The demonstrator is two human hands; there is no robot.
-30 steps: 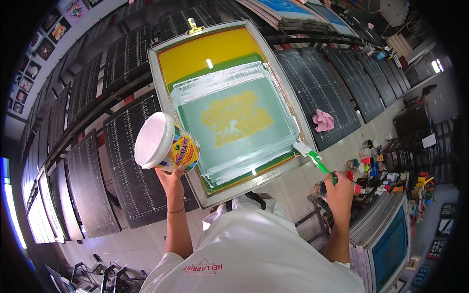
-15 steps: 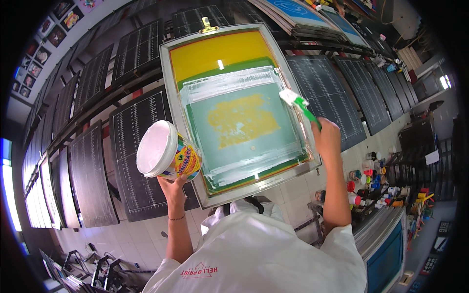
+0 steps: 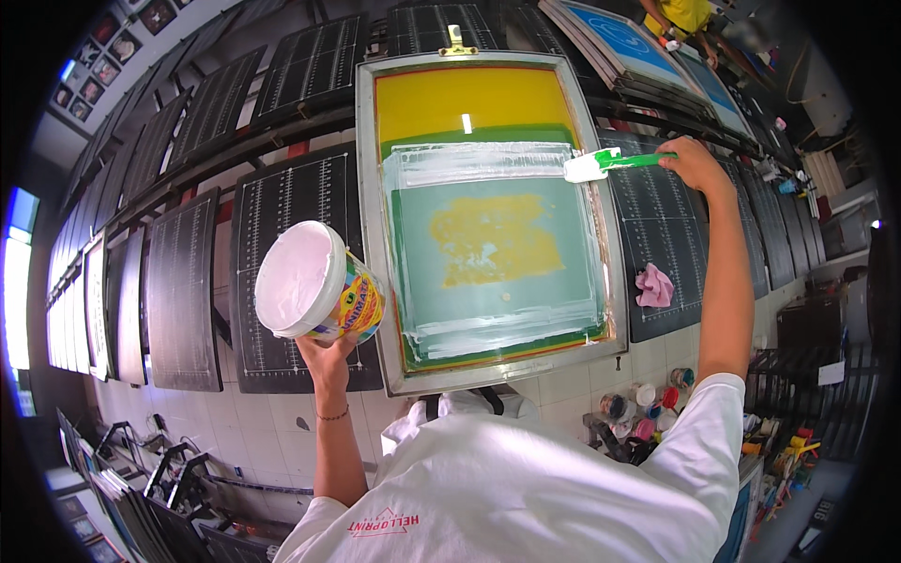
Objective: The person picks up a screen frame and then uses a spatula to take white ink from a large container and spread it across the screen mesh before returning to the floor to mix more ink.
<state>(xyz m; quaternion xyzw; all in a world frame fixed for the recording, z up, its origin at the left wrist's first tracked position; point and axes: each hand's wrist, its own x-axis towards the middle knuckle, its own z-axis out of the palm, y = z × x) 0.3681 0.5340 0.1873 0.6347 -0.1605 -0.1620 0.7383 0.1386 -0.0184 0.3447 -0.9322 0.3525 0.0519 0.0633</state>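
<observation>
My left hand (image 3: pixel 326 359) grips a tub of white ink (image 3: pixel 355 298) from below; it is tilted, its open mouth facing up and left. In my right hand (image 3: pixel 696 167) is the green handle of a spatula (image 3: pixel 627 161), its blade coated in white ink. That blade is over the right side of a metal-framed printing screen (image 3: pixel 370 235), close to the right end of a thick white ink band (image 3: pixel 479 161). Whether it touches the mesh I cannot tell. A mottled yellowish patch (image 3: pixel 497 235) shows in the mesh's middle. White smears line the screen's lower part.
A brass-coloured clamp (image 3: pixel 457 41) sits at the screen's far edge. Black printing boards (image 3: pixel 293 263) stand in rows on both sides. A pink cloth (image 3: pixel 654 285) lies on a right-hand board. Several ink jars (image 3: pixel 644 394) stand lower right. Another person in yellow (image 3: pixel 678 13) is at the far right.
My right hand has moved farther away and to the right, turning the spatula nearly level, its blade now by the upper ink band. The view has shifted; my left hand still holds the tub.
</observation>
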